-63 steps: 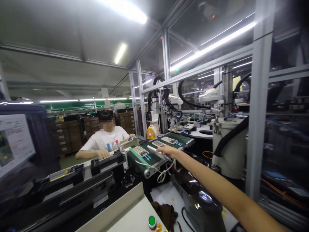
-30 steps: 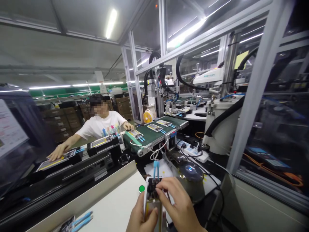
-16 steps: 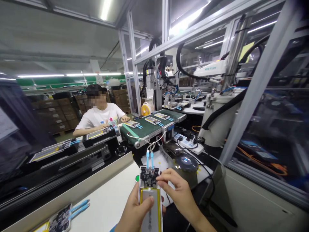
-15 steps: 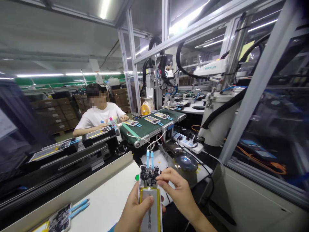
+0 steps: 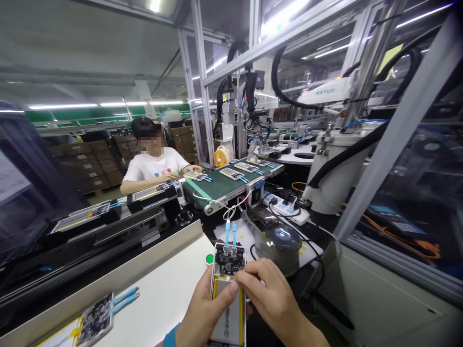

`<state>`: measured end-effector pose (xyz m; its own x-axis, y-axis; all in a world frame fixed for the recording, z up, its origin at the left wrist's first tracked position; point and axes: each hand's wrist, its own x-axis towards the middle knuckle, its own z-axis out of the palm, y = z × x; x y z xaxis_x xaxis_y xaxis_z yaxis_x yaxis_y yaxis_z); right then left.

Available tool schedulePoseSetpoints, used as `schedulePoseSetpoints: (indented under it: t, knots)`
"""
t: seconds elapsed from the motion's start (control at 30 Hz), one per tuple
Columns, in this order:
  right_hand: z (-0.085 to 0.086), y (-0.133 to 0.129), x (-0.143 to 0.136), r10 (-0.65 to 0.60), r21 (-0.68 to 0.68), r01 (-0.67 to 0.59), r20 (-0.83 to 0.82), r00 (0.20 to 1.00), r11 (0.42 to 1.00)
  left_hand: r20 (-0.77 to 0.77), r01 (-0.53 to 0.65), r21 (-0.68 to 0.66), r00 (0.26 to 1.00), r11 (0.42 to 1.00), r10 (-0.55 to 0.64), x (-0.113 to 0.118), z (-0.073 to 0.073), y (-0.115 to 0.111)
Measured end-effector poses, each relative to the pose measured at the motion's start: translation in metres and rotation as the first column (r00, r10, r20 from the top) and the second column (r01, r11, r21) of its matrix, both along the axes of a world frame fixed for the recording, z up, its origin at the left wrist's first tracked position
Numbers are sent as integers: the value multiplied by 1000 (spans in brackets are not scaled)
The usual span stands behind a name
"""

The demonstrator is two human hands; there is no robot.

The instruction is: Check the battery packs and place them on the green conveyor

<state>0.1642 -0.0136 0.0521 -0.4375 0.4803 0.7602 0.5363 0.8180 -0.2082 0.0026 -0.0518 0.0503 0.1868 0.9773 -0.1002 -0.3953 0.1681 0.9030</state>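
Note:
My left hand (image 5: 208,306) is closed round a power bank assembly (image 5: 228,301), its thumb lying across the silvery battery with yellow tape edges. A black circuit board (image 5: 228,259) fills the far end of the assembly, and two light-blue cable plugs (image 5: 230,233) stick out of it. My right hand (image 5: 269,294) has its fingertips pinched together at the board's right edge, close to my left thumb. Whatever is between those fingertips, if anything, is hidden. A second power bank assembly (image 5: 96,315) with two blue cables lies on the white work surface (image 5: 159,294) at lower left.
A green conveyor belt (image 5: 217,189) carries several similar assemblies ahead. A co-worker in a white shirt (image 5: 155,168) sits beyond, hands at the belt. Black fixtures (image 5: 152,198) stand at left, a power strip (image 5: 287,208) at right, with a metal-framed machine enclosure (image 5: 401,125) beside it.
My right hand's fingers have moved from the board's right side down towards my left thumb and curled tighter. On the belt, another assembly shows at the far end. The view has shifted slightly.

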Motion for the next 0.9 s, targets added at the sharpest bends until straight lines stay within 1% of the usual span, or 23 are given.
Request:
schedulePoseSetpoints:
  t: [0.07, 0.13, 0.17, 0.2, 0.27, 0.3, 0.33, 0.37, 0.4, 0.53, 0.6, 0.8, 0.9]
  knots:
    - [2, -1, 2, 5, 8, -5, 24, 1000, 1000, 4, 2, -1, 1000, 1000, -2, 2, 1, 0]
    - [1, -1, 2, 54, -95, -57, -38, 998, 994, 28, 0, -28, 1000, 1000, 0, 3, 1, 0]
    - [-1, -2, 2, 83, -186, -102, -104, 991, 977, 35, -6, -45, 999, 999, 7, 4, 1, 0]
    - [-4, -2, 0, 103, -297, -157, -188, 977, 942, 37, -12, -59, 999, 998, 15, 4, 2, 0]
    - [-10, -4, -4, 84, -506, -273, -365, 927, 818, 28, -18, -74, 999, 997, 21, 4, 2, -1]
    - [-14, -6, -6, 53, -571, -317, -430, 901, 758, 20, -20, -73, 1000, 997, 21, 4, 2, -1]
    - [-16, -7, -9, 19, -610, -340, -470, 882, 716, 13, -19, -70, 1000, 997, 20, 3, 2, -2]
    - [-18, -9, -11, -9, -629, -342, -485, 874, 698, 5, -20, -61, 1000, 998, 20, 3, 1, -2]
    - [-20, -10, -14, -26, -631, -324, -480, 877, 704, -5, -22, -51, 1000, 998, 21, 2, 0, -2]
    - [-19, -13, -20, -51, -579, -228, -424, 904, 783, -59, -48, -23, 997, 999, 46, -3, -5, -2]
    - [-18, -13, -20, -49, -551, -207, -413, 909, 808, -72, -58, -13, 996, 998, 57, -3, -6, -2]
    - [-15, -12, -19, -42, -540, -185, -380, 924, 821, -70, -53, -15, 996, 999, 51, -3, -2, -2]
    - [-11, -10, -19, -23, -478, -130, -302, 953, 869, -95, -81, -10, 992, 997, 80, -2, -5, -2]
